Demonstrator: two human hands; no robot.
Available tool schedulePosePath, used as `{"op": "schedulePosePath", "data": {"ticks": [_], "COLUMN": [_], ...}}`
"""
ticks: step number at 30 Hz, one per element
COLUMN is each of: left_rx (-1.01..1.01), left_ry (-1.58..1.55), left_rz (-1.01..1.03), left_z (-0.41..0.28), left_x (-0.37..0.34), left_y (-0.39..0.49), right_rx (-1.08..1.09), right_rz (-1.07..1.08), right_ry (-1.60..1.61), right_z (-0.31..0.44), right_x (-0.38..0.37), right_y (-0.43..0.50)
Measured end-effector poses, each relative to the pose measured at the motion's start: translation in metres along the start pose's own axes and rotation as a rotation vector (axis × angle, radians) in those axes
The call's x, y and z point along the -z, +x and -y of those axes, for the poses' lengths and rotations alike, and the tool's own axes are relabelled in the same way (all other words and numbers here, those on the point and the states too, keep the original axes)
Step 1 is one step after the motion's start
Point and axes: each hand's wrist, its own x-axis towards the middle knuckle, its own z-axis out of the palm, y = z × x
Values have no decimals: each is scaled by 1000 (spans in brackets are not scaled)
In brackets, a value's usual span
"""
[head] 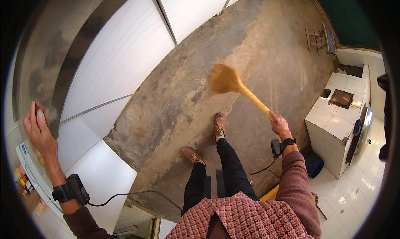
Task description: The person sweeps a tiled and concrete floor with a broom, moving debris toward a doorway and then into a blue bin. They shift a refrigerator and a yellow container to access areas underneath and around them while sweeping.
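My right hand point(279, 124) grips the end of a short straw broom point(253, 99) with a yellow wrapped handle. Its fan-shaped brown head point(224, 79) points up and left over the concrete floor point(175, 114). The head looks slightly blurred, and I cannot tell whether it touches the floor. My left hand point(39, 129) is at the far left, by a shiny metallic countertop point(47, 61). Its fingers are loosely extended, and no object shows in them. Whether the fingertips touch the counter is unclear.
White cabinet panels point(109, 57) run below the counter. A white-tiled stove block point(325, 117) stands at right, with a dark blue bucket point(313, 165) beside it. A small folding chair point(322, 40) is at the upper right. Black cables point(137, 193) trail from both wrist devices.
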Motion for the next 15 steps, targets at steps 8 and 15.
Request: {"op": "schedulePosePath", "data": {"ticks": [8, 15], "left_rx": [-27, 46], "left_ry": [46, -58], "left_rz": [-29, -11], "left_z": [0, -2], "left_x": [-1, -3], "left_y": [0, 0], "right_rx": [-59, 723], "right_rz": [-378, -174], "right_ry": [272, 97], "right_z": [43, 177], "right_x": [-19, -56], "right_y": [-5, -58]}}
